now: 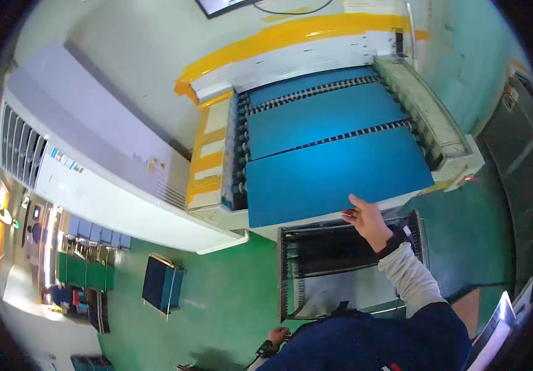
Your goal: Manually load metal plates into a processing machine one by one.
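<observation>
Three blue flat panels lie in a row on a roller conveyor (241, 139). The nearest panel (334, 176) is at the conveyor's front end. My right hand (366, 222) is at that panel's front edge, thumb apart and fingers partly curled. Its thumb overlaps the edge in view; whether it touches I cannot tell. Below the conveyor end stands a dark slotted rack (283, 272) with dark sheets in its far part. My left hand (277, 336) is low, beside the rack's near left corner, fingers curled; what they hold, if anything, is hidden.
A tall white air-conditioner-like cabinet (112, 191) stands left of the conveyor. Another rack with blue panels (163, 284) is on the green floor (223, 278). A dark panel (516, 167) stands at the right. People and more racks show far left.
</observation>
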`<control>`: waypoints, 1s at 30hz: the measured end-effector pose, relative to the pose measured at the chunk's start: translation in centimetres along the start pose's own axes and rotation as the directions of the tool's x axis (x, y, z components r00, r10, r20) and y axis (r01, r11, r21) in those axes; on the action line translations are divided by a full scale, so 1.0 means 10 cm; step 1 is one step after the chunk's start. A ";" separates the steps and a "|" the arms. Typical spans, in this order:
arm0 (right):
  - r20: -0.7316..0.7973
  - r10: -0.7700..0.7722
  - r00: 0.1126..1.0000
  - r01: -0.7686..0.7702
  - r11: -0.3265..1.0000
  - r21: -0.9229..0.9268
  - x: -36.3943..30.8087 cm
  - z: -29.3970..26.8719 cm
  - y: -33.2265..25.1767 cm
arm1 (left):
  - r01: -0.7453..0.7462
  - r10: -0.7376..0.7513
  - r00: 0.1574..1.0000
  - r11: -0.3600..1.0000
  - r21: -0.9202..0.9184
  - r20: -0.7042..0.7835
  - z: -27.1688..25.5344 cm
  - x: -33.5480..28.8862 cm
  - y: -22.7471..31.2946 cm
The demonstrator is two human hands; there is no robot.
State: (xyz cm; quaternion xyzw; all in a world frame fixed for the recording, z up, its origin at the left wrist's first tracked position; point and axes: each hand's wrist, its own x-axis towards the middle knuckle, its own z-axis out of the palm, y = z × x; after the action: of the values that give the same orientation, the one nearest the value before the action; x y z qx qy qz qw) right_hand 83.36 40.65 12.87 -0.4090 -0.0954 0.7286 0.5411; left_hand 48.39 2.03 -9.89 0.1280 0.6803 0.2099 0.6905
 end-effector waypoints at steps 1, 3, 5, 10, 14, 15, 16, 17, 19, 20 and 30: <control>-0.023 0.003 1.000 -0.003 1.000 0.004 0.05 -0.06 0.02 | -0.003 0.010 0.999 0.988 0.153 -0.046 0.11 -0.17 0.20; -0.021 0.008 1.000 -0.008 1.000 -0.015 0.06 -0.07 -0.01 | -0.003 0.032 0.996 0.951 0.308 -0.089 0.19 -0.30 0.39; -0.014 0.022 1.000 -0.022 0.999 -0.034 0.04 -0.05 -0.03 | 0.030 0.002 0.995 0.949 0.314 -0.101 0.18 -0.33 0.45; 0.064 0.066 0.996 -0.063 0.997 -0.040 0.06 -0.07 -0.02 | 0.031 -0.020 0.995 0.993 0.110 -0.094 0.05 -0.09 0.15; 0.096 0.126 0.987 -0.117 0.988 -0.101 0.04 -0.11 -0.01 | 0.078 -0.063 0.993 0.984 0.159 -0.098 0.05 -0.05 0.16; 0.105 0.105 0.989 -0.090 0.987 -0.135 0.07 -0.13 -0.01 | 0.079 -0.064 0.993 0.984 0.158 -0.101 0.04 -0.04 0.15; 0.117 0.085 0.989 -0.065 0.984 -0.167 0.09 -0.11 -0.01 | 0.058 -0.045 0.996 0.982 0.180 -0.079 0.03 -0.04 0.16; 0.120 0.090 0.989 -0.069 0.984 -0.165 0.09 -0.09 -0.02 | 0.037 -0.026 0.998 0.979 0.202 -0.057 0.02 -0.04 0.16; 0.112 0.088 0.990 -0.064 0.977 -0.203 0.08 -0.04 -0.07 | 0.050 -0.036 0.997 0.973 0.223 -0.065 0.03 -0.08 0.20; 0.115 0.091 0.989 -0.066 0.977 -0.202 0.09 -0.03 -0.08 | 0.061 -0.046 0.997 0.967 0.246 -0.067 0.05 -0.10 0.22; 0.073 0.108 0.992 -0.085 0.960 -0.265 0.08 0.00 -0.08 | 0.073 -0.074 0.997 0.984 0.163 0.004 -0.06 0.04 0.02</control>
State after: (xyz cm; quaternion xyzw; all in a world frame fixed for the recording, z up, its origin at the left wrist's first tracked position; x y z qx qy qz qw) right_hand 83.92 41.69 12.94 -0.4489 -0.1941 0.7522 0.4417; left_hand 47.75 2.31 -10.16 0.1599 0.6959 0.1273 0.6885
